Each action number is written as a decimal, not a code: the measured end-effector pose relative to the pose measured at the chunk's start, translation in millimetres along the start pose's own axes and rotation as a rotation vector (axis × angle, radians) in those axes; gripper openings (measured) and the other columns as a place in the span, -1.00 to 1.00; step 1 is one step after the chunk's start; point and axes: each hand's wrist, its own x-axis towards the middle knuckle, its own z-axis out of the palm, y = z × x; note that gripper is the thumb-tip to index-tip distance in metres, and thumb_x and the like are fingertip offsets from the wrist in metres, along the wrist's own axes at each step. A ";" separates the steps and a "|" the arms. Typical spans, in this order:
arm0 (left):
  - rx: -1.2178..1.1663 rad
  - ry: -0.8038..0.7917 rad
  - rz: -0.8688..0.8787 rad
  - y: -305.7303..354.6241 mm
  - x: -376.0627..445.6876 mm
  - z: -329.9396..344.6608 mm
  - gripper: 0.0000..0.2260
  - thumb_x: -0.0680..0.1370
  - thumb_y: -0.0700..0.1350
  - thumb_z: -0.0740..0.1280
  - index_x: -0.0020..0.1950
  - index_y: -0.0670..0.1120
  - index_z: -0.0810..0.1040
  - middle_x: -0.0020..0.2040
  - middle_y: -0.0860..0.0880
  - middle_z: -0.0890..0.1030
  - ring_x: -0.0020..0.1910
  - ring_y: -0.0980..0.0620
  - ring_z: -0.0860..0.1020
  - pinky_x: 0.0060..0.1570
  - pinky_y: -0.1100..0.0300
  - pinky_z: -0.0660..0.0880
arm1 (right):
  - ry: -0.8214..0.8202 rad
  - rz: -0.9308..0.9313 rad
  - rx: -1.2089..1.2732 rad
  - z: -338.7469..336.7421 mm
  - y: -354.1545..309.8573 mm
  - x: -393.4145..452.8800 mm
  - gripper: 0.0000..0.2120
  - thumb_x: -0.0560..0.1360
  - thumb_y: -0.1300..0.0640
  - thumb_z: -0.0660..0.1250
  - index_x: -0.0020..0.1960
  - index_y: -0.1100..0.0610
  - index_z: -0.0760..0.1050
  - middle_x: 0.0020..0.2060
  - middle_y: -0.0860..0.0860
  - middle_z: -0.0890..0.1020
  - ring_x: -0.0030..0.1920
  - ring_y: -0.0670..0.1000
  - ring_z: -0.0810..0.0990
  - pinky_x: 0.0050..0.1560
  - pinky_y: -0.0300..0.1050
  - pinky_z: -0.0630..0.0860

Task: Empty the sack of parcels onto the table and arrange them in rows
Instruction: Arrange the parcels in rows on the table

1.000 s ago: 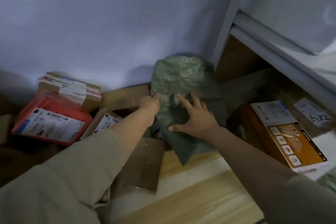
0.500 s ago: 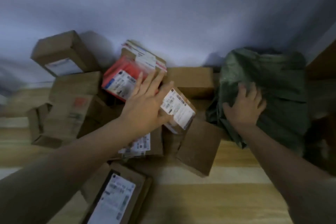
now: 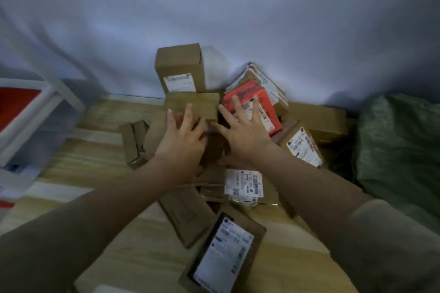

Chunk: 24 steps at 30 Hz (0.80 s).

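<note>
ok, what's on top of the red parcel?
The right hand lies on the red parcel with fingers spread flat over its white shipping label. A cardboard box with striped tape leans behind it. The hand covers the parcel's lower left part.

1. The crumpled green plastic sack (image 3: 400,150) was cut off by the right edge.
2. Left of the sack, the print on the labelled brown cardboard parcel (image 3: 303,144) was too blurred to read.
3. The white-framed rack (image 3: 35,112), far left of the sack, ran off the frame.
</note>
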 end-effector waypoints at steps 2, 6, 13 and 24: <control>0.011 0.001 -0.010 -35.5 -10.8 22.1 -0.36 0.53 0.23 0.24 0.55 0.03 0.19 0.61 -0.10 -0.07 0.53 -0.37 -0.20 0.39 -0.43 0.04 | -0.040 0.030 -0.184 4.8 7.1 -1.7 -0.31 0.49 -0.32 0.22 0.55 -0.09 0.21 0.60 0.08 -0.23 0.54 0.36 -0.33 0.35 0.61 -0.15; -0.133 -0.053 -0.162 -110.3 -44.4 87.1 -0.31 0.40 0.32 0.37 0.47 0.10 0.37 0.59 -0.09 0.07 0.53 -0.34 -0.06 0.39 -0.30 0.21 | -0.116 0.202 -0.294 4.5 27.9 -12.6 -0.39 0.48 -0.28 0.23 0.47 -0.08 0.33 0.60 0.10 -0.22 0.55 0.40 -0.21 0.31 0.64 -0.07; -0.536 -0.100 -0.338 -170.1 -84.8 186.3 -0.24 0.42 0.18 0.46 0.55 0.10 0.23 0.61 -0.13 -0.03 0.54 -0.33 -0.09 0.39 -0.38 0.20 | -0.168 0.365 -0.272 0.3 43.7 -27.1 -0.31 0.55 -0.26 0.17 0.59 -0.12 0.04 0.60 0.08 -0.23 0.56 0.38 -0.18 0.39 0.56 0.02; -0.182 0.395 0.184 -99.0 25.4 64.0 -0.15 0.44 0.45 0.12 0.59 0.13 -0.15 0.59 -0.05 -0.30 0.53 -0.27 -0.33 0.41 -0.42 -0.22 | -0.019 0.742 1.339 -7.5 -41.2 67.6 0.02 0.35 -0.09 0.52 0.59 0.08 -0.02 0.44 0.15 0.40 0.45 0.21 0.37 0.41 0.26 0.36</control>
